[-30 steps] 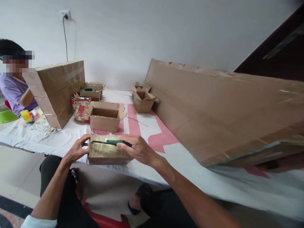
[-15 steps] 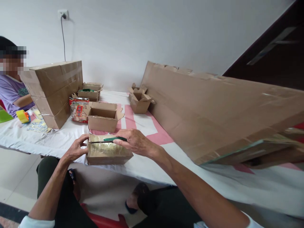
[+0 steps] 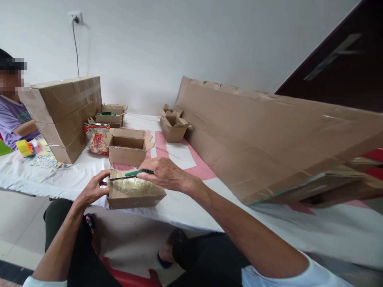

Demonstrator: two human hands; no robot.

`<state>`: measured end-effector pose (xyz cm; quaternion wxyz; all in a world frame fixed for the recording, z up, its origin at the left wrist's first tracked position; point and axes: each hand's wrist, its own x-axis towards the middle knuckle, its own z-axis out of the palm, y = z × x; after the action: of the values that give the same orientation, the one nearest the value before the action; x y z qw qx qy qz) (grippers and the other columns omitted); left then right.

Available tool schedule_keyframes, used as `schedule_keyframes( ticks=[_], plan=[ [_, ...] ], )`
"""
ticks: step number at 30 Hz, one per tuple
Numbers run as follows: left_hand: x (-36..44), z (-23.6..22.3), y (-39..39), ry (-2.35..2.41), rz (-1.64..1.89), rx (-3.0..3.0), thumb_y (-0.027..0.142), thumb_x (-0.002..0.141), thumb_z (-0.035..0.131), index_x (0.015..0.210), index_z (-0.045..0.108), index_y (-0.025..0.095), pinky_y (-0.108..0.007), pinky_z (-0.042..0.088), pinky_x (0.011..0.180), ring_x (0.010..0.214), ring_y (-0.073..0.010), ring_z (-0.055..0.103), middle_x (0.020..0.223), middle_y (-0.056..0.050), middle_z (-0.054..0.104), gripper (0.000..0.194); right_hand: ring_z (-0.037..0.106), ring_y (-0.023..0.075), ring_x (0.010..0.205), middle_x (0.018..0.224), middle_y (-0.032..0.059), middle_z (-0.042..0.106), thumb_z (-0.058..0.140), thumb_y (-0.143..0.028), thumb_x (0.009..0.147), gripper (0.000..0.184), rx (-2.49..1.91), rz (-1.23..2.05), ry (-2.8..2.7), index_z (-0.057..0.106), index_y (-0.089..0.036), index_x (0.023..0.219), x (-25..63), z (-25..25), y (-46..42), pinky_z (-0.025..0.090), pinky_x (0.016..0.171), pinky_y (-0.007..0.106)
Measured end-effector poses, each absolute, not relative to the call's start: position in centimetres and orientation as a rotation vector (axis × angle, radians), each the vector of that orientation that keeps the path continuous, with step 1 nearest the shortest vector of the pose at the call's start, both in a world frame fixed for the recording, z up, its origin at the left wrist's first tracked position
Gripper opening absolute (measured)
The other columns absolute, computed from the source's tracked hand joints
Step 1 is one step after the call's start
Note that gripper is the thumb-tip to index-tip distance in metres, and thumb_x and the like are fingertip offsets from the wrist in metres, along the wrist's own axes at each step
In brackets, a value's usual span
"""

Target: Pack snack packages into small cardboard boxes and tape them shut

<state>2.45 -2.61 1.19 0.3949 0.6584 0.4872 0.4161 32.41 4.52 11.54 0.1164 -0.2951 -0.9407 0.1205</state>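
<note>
A taped cardboard box (image 3: 136, 196) lies at the table's near edge, with clear tape shining along its top. My left hand (image 3: 94, 188) grips its left end, thumb and fingers pressed to the cardboard. In my right hand (image 3: 163, 174) is a green-handled utility knife (image 3: 139, 173), its dark blade lying along the taped seam and pointing left. Just behind stands an open cardboard box (image 3: 127, 153) with its flaps up. Beside that box is a red and clear snack packet (image 3: 98, 139).
Stacked closed boxes (image 3: 67, 109) stand at the left, near a yellow tape dispenser (image 3: 25, 148) and a seated person in purple (image 3: 18, 123). More open boxes (image 3: 173, 127) sit farther back. A large cardboard sheet (image 3: 269, 139) leans across the right side of the white-and-pink tablecloth (image 3: 206, 167).
My right hand has drawn the knife slightly left along the seam, toward my left hand. My left hand keeps its hold on the box. The whole view has shifted a little.
</note>
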Motion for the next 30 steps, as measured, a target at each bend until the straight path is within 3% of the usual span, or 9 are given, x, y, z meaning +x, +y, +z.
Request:
schedule_keyframes(
  ticks=[20,27,30],
  plan=[
    [1.8,1.0,-2.1,1.220,1.017,1.665,0.028,0.082,0.084,0.135,0.075,0.026,-0.038,0.060,0.097,0.134,-0.0338,0.064,0.149,-0.011,0.067,0.053,0.063,0.0178,0.081,0.092,0.0064,0.079,0.063,-0.036,0.108,0.028,-0.980,0.303,-2.930,0.080,-0.020,0.093,31.1,13.1,5.7,0.031,0.066,0.031],
    [1.6,1.3,-2.0,1.289,0.980,1.712,0.027,0.079,0.083,0.118,0.079,0.024,-0.034,0.060,0.091,0.129,-0.0313,0.064,0.145,-0.010,0.066,0.040,0.066,0.0200,0.084,0.098,0.0090,0.081,0.067,-0.036,0.107,0.027,-1.036,0.177,-3.017,0.081,-0.018,0.093,30.8,13.1,5.7,0.026,0.064,0.033],
    [1.5,1.5,-2.2,1.297,0.971,1.707,0.027,0.078,0.081,0.121,0.079,0.025,-0.033,0.060,0.089,0.130,-0.0313,0.063,0.148,-0.010,0.064,0.044,0.066,0.0194,0.082,0.096,0.0077,0.081,0.065,-0.038,0.108,0.028,-1.021,0.185,-3.052,0.081,-0.020,0.093,30.7,12.9,5.8,0.027,0.063,0.032]
  ],
)
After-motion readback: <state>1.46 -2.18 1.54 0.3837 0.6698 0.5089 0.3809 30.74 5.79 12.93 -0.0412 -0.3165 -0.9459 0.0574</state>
